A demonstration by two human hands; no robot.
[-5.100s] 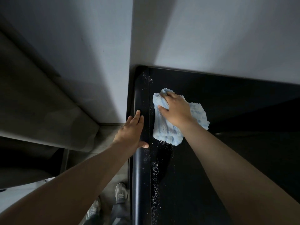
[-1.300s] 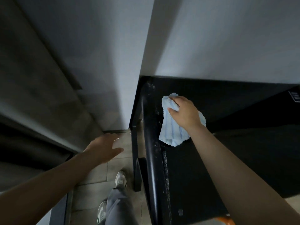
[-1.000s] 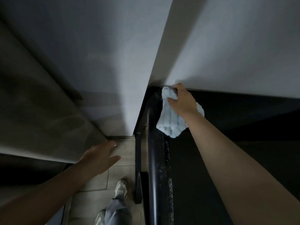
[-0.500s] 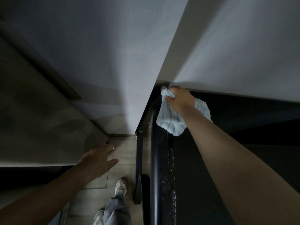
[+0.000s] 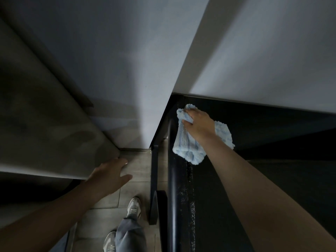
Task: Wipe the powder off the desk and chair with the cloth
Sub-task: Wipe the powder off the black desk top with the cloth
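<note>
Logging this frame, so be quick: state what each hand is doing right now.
Left hand: open, fingers relaxed, holding nothing.
Right hand: grips the blue cloth against the black desk.

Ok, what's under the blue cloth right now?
The black desk, near its far left corner. Powder specks show just beyond the cloth, nearer the camera; any beneath it are hidden.

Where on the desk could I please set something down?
The desk looks bare right of the right forearm, toward the wall, and between forearm and powder. Crowded: the far left corner, where the right hand grips the cloth.
</note>
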